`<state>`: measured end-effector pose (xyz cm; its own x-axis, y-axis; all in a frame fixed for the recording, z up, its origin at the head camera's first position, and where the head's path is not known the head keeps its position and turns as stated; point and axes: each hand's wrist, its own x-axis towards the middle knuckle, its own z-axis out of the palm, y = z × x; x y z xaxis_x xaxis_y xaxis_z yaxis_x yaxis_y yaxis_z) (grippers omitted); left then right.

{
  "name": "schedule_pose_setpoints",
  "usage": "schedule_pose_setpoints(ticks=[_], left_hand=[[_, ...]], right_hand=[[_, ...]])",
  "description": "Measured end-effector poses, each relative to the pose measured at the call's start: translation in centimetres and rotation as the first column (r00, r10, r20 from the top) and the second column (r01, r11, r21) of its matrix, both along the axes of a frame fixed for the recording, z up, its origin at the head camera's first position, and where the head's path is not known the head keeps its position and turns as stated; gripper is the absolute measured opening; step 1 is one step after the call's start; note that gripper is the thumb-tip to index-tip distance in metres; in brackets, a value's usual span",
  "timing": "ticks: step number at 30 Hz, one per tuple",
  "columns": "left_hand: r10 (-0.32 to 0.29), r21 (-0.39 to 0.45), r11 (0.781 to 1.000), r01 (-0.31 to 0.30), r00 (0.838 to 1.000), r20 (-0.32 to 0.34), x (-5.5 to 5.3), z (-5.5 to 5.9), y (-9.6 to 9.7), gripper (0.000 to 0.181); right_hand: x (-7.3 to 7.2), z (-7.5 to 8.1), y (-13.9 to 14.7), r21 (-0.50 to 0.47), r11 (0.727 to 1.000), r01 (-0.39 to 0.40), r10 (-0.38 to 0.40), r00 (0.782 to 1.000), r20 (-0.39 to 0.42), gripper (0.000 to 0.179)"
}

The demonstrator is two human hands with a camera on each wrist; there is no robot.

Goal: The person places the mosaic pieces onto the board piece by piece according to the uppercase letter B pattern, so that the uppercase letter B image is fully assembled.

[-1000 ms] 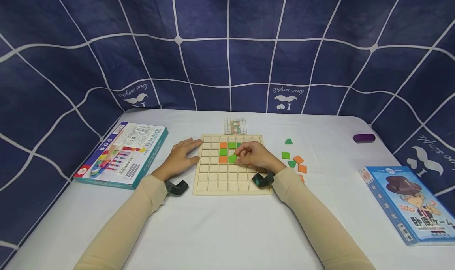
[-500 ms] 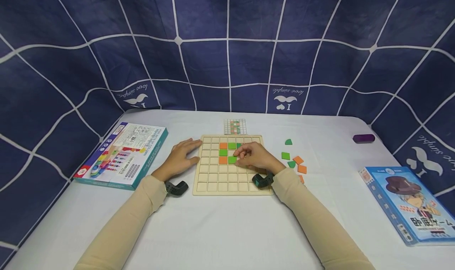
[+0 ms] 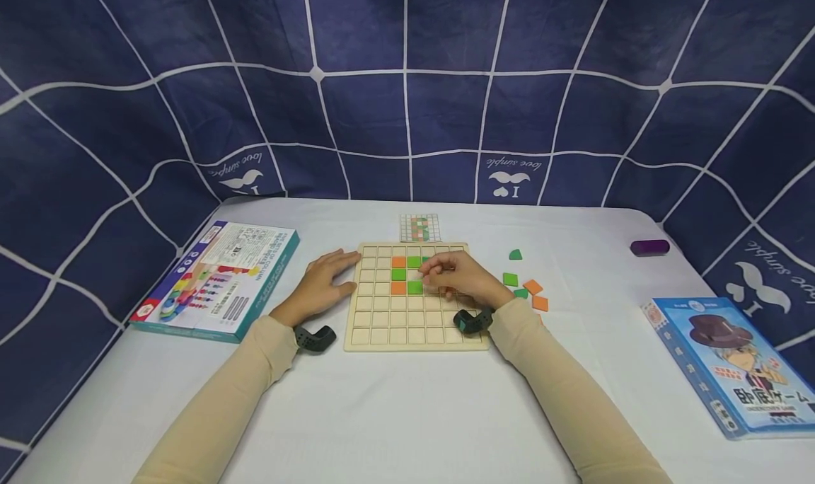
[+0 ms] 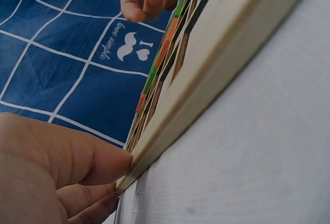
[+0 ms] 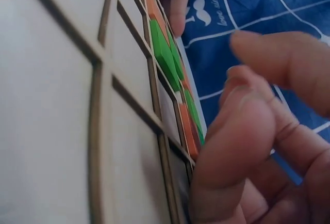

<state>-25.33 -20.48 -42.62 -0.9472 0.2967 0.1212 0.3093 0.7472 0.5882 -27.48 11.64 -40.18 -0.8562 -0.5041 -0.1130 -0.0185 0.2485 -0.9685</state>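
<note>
A wooden grid board (image 3: 398,321) lies on the table with orange and green tiles in its upper cells. My left hand (image 3: 318,286) rests at the board's left edge, fingers extended; in the left wrist view its thumb (image 4: 105,162) touches the rim. Over the board's right half is my right hand (image 3: 463,275), its fingertips just right of a light green square tile (image 3: 414,287). In the right wrist view, thumb and forefinger stand apart with nothing between them. That hand covers some right-hand cells and part of a darker green piece (image 3: 425,261).
Behind the board lies a small pattern card (image 3: 419,228). Loose green tiles (image 3: 510,279) and orange tiles (image 3: 539,303) are scattered to its right. A teal-edged box (image 3: 216,279) lies at left, a blue game box (image 3: 732,364) at right, with a purple object (image 3: 649,248) farther back.
My right hand's fingertips have drawn slightly up and away from the light green square, which now shows whole in its cell. My left hand stays at the board's edge.
</note>
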Motion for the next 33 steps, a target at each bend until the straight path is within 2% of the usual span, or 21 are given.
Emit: schedule_pose_setpoints(ticks=[4, 8, 15, 23, 27, 33], left_hand=[[-0.003, 0.001, 1.000, 0.003, 1.000, -0.004, 0.0, 0.0, 0.0, 0.065], [-0.005, -0.002, 1.000, 0.005, 1.000, -0.011, 0.1, 0.0, 0.0, 0.064], [-0.009, -0.006, 1.000, 0.009, 1.000, -0.012, 0.2, 0.1, 0.0, 0.064], [-0.018, 0.000, 1.000, 0.018, 1.000, -0.017, 0.1, 0.0, -0.1, 0.064], [-0.017, -0.002, 1.000, 0.017, 1.000, -0.018, 0.1, 0.0, -0.1, 0.064], [-0.014, -0.001, 1.000, 0.014, 1.000, -0.018, 0.1, 0.0, -0.1, 0.064]], right_hand=[[-0.3, 0.1, 0.5, -0.043, 0.999, 0.017, -0.016, 1.000, 0.021, 0.030], [-0.9, 0.4, 1.5, -0.038, 0.999, 0.032, -0.031, 0.999, 0.010, 0.034], [-1.8, 1.2, 4.4, -0.067, 0.988, 0.140, -0.140, 0.990, 0.006, 0.041], [-2.3, 1.5, 8.4, -0.134, 0.950, 0.281, -0.283, 0.959, 0.007, 0.044], [-2.5, 1.5, 10.3, -0.135, 0.936, 0.324, -0.327, 0.945, 0.000, 0.046], [-2.5, 1.1, 12.6, -0.138, 0.909, 0.393, -0.392, 0.919, 0.038, 0.041]])
